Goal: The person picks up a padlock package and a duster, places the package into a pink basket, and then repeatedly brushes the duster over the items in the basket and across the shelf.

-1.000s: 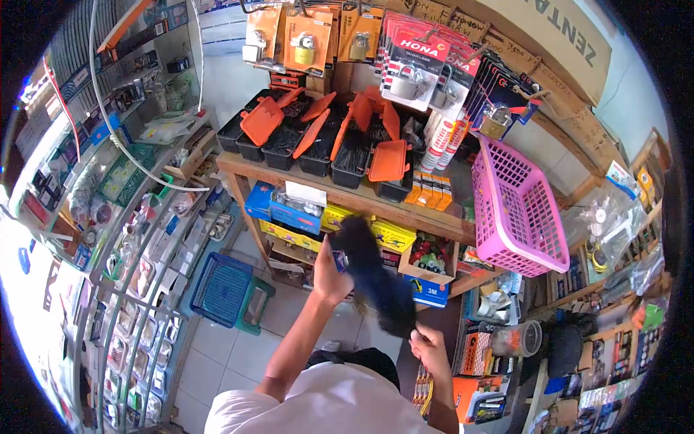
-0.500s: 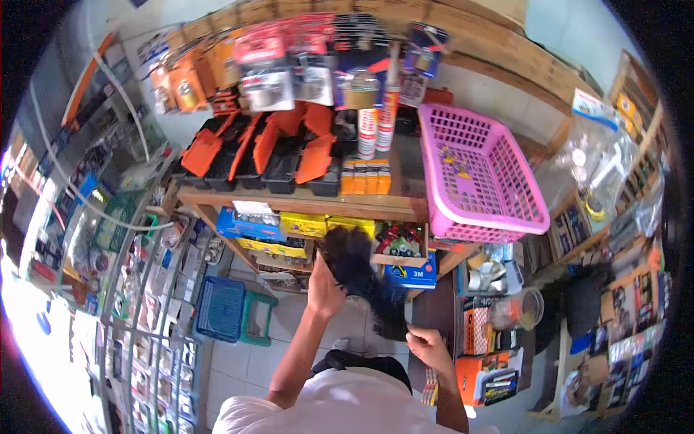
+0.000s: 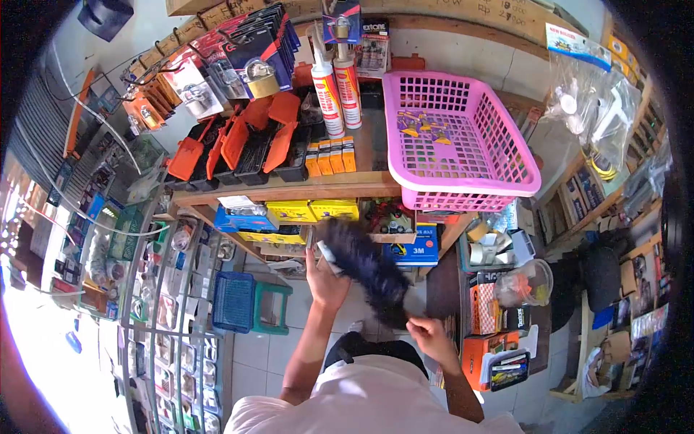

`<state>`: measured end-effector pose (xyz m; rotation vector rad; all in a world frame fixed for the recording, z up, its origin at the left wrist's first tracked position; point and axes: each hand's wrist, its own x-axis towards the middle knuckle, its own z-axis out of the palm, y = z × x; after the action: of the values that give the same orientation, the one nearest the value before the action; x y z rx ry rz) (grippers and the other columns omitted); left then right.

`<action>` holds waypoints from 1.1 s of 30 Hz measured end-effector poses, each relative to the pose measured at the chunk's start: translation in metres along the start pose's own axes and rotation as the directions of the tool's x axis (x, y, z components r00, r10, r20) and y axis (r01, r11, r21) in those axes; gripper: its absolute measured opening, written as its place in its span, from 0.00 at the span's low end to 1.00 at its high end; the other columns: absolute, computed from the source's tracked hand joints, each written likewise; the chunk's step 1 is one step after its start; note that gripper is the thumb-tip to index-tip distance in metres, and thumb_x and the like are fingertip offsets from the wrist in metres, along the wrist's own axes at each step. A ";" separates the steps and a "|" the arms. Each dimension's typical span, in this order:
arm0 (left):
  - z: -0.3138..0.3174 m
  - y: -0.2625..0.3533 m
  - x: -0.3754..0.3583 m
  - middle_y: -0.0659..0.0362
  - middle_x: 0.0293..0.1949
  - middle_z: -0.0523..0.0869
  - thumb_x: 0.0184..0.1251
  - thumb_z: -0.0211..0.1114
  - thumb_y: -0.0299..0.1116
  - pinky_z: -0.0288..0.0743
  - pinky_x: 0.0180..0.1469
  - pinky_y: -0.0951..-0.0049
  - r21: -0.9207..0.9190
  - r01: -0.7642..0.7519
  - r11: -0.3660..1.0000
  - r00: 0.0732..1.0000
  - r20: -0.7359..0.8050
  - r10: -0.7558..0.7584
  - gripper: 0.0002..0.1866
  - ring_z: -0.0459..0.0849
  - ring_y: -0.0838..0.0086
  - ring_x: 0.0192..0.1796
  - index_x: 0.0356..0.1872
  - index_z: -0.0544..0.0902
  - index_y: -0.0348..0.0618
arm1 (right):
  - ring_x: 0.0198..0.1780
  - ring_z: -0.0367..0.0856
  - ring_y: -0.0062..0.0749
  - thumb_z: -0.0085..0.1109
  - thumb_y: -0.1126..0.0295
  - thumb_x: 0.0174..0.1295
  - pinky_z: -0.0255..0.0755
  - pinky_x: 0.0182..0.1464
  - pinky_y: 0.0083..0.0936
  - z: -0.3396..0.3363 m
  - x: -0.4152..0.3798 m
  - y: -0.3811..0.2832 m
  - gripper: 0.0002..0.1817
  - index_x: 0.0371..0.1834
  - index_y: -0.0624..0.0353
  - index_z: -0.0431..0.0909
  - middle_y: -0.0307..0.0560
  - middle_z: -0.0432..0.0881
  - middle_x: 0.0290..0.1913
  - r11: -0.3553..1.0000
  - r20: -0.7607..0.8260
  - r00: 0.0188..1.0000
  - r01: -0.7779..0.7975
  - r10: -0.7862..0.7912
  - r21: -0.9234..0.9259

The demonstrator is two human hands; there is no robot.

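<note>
In the middle of the head view my right hand [image 3: 431, 338] is closed on the lower end of a black fluffy duster [image 3: 365, 267]. The duster slants up and left towards the lower shelf. My left hand [image 3: 325, 282] is raised beside the duster's head and grips a small pale pack [image 3: 327, 253] that touches the fluff; what the pack is, I cannot make out. Both hands are in front of boxes stacked under a wooden shelf [image 3: 289, 189].
A pink plastic basket [image 3: 463, 137] sits on the shelf at the right, next to sealant tubes [image 3: 336, 90] and black trays with orange lids [image 3: 246, 145]. Padlock packs [image 3: 253, 69] hang above. A blue stool [image 3: 235, 300] and a glass display case [image 3: 144, 289] stand at the left.
My view has swung, so the shelf and basket sit more to the left and lower. The duster has shifted slightly against the pack; both hands keep their hold.
</note>
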<state>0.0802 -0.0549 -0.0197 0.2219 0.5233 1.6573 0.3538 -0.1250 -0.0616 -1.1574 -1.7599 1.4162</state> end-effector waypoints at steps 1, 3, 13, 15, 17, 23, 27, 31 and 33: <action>-0.010 -0.010 0.007 0.53 0.66 0.75 0.74 0.37 0.61 0.55 0.73 0.54 0.581 -0.216 0.785 0.964 0.001 0.265 0.35 0.70 0.59 0.68 0.70 0.68 0.45 | 0.25 0.68 0.16 0.59 0.69 0.67 0.66 0.27 0.23 0.008 -0.003 0.008 0.10 0.41 0.68 0.81 0.39 0.76 0.23 0.996 0.007 1.000 0.023 -0.024 0.085; -0.017 -0.010 0.006 0.54 0.67 0.72 0.76 0.35 0.59 0.48 0.75 0.57 0.903 -0.303 0.306 0.915 0.186 0.359 0.35 0.66 0.59 0.70 0.70 0.65 0.42 | 0.25 0.69 0.16 0.59 0.69 0.68 0.66 0.27 0.23 0.006 -0.002 0.006 0.11 0.41 0.68 0.81 0.39 0.76 0.22 0.997 -0.037 0.999 -0.030 0.032 0.073; 0.000 0.001 0.003 0.51 0.69 0.70 0.76 0.35 0.58 0.59 0.71 0.50 -0.189 -0.059 0.980 0.997 0.030 0.066 0.34 0.70 0.54 0.67 0.69 0.67 0.43 | 0.32 0.82 0.24 0.59 0.66 0.67 0.74 0.35 0.26 0.002 0.013 0.016 0.15 0.50 0.66 0.81 0.54 0.87 0.34 0.998 -0.129 0.992 -0.001 -0.006 -0.057; -0.005 0.002 0.004 0.52 0.70 0.69 0.76 0.35 0.59 0.56 0.73 0.50 -0.102 -0.072 0.992 0.996 0.043 0.077 0.34 0.67 0.55 0.70 0.69 0.68 0.44 | 0.38 0.86 0.32 0.58 0.65 0.67 0.76 0.41 0.28 -0.002 0.015 0.009 0.16 0.52 0.65 0.81 0.55 0.87 0.39 0.997 0.165 0.984 -0.061 0.066 -0.039; -0.019 -0.001 0.006 0.52 0.70 0.69 0.76 0.37 0.58 0.56 0.73 0.51 -0.119 -0.009 0.993 0.959 0.281 0.042 0.33 0.64 0.56 0.73 0.69 0.67 0.44 | 0.41 0.86 0.34 0.58 0.65 0.68 0.76 0.44 0.28 0.000 0.015 0.005 0.16 0.52 0.65 0.81 0.56 0.87 0.42 1.000 0.056 0.998 -0.026 0.026 -0.009; -0.021 0.001 0.002 0.55 0.70 0.70 0.76 0.41 0.56 0.54 0.74 0.53 -0.074 -0.088 0.993 0.983 0.155 0.099 0.32 0.65 0.56 0.72 0.72 0.64 0.50 | 0.45 0.87 0.40 0.58 0.65 0.67 0.77 0.47 0.28 -0.002 0.021 -0.001 0.16 0.51 0.64 0.82 0.56 0.87 0.44 0.996 0.066 0.995 0.075 -0.071 -0.052; -0.008 0.002 0.004 0.51 0.64 0.75 0.75 0.41 0.56 0.62 0.69 0.47 -0.158 -0.031 0.987 0.990 0.131 0.052 0.31 0.72 0.52 0.65 0.68 0.70 0.48 | 0.39 0.87 0.48 0.57 0.64 0.67 0.77 0.41 0.33 0.003 0.025 0.006 0.15 0.49 0.63 0.83 0.58 0.86 0.38 0.990 -0.007 0.995 0.099 -0.100 -0.106; -0.010 0.000 0.006 0.53 0.65 0.75 0.76 0.39 0.56 0.64 0.67 0.47 -0.020 -0.048 0.999 0.978 0.200 0.051 0.31 0.73 0.53 0.65 0.69 0.69 0.48 | 0.32 0.85 0.47 0.57 0.64 0.67 0.75 0.35 0.32 0.004 0.026 0.001 0.14 0.48 0.60 0.83 0.58 0.85 0.35 0.988 -0.050 0.995 0.076 -0.084 -0.133; 0.009 -0.001 0.013 0.53 0.65 0.74 0.74 0.41 0.57 0.65 0.65 0.43 -0.123 -0.086 0.989 0.995 -0.061 0.079 0.32 0.73 0.52 0.64 0.69 0.68 0.48 | 0.29 0.84 0.45 0.56 0.63 0.67 0.75 0.34 0.32 0.005 0.028 0.004 0.14 0.49 0.60 0.83 0.58 0.85 0.34 0.993 -0.156 0.985 0.052 -0.068 -0.103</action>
<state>0.0833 -0.0402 -0.0142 0.1057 0.4556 1.7747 0.3377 -0.1020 -0.0689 -1.2224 -1.7531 1.1797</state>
